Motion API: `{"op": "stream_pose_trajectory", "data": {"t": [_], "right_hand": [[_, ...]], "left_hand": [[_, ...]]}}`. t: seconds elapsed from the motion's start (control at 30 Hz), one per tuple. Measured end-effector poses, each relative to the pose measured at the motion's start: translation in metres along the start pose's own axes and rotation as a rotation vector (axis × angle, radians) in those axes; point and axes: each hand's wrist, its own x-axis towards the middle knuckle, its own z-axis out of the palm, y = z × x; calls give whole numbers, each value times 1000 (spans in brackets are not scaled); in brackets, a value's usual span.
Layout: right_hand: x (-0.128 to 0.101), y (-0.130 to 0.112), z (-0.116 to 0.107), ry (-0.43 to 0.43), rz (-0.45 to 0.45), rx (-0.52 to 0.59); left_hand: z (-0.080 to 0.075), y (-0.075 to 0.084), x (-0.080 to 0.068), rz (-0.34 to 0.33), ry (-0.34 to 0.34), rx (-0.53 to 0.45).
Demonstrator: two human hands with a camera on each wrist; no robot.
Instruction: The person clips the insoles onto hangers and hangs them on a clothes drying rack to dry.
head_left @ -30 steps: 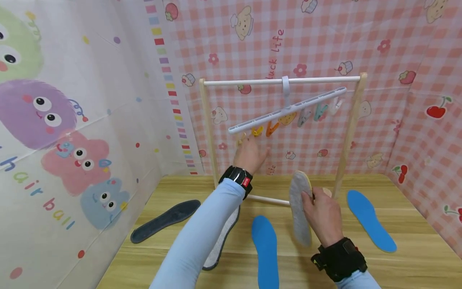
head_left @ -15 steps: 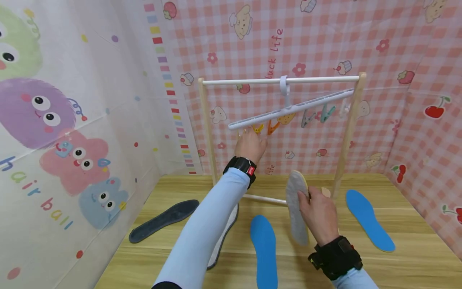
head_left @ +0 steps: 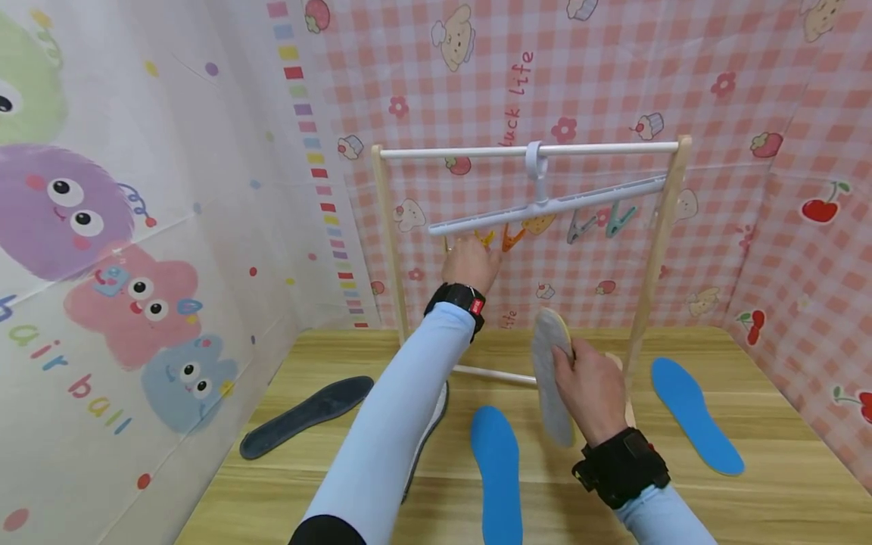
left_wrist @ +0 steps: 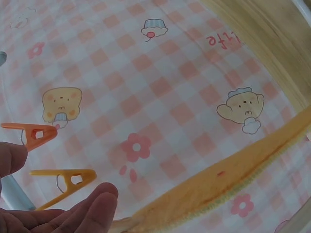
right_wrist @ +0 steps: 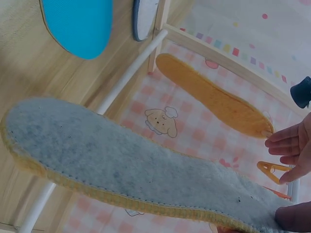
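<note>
"Over the table (head_left: 572, 522), in the head view, what are the hands doing?"

"The right hand (head_left: 591, 390) pinches a grey insole (head_left: 547, 363), held nearly upright above the wood. The left hand (head_left: 470, 263) is raised at the lower end of a white hanger (head_left: 497, 219), which hangs tilted from the rack (head_left: 390, 242)."

"And on the table?"

"A dark insole (head_left: 306, 418) to the left, a blue insole (head_left: 497, 473) in the middle, another blue insole (head_left: 695, 415) to the right — and a dark-rimmed insole (head_left: 439, 415), partly hidden by the left forearm."

"The left wrist view?"

"Thumb and fingertips stand apart. A yellow clip (left_wrist: 88, 175) and an orange clip (left_wrist: 49, 131) show beside them, and an orange-yellow insole (left_wrist: 216, 184) stretches away from the fingers."

"And the right wrist view?"

"The orange-yellow insole's tip is right by the left hand's straight fingers. Its thumb nears the yellow clip — touching or not, I cannot tell. The right thumb presses the grey insole's face, across the foreground."
</note>
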Motion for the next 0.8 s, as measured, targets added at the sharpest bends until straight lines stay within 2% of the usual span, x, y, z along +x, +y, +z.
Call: {"op": "stream_pose_trajectory", "data": {"t": [0.2,0.43,0.67,0.8], "right_hand": [[5,-3,5,6,2,-8],[7,-1,8,-2,9,-11],[9,-1,7,-10,18,-5],[10,-1,7,-17,27,-13]], "left_hand": [[4,1,6,-5,33,9],[14,2,11,4,32,46],[19,1,15,-21,40,-4],[22,1,16,-45,53,-81]]}}
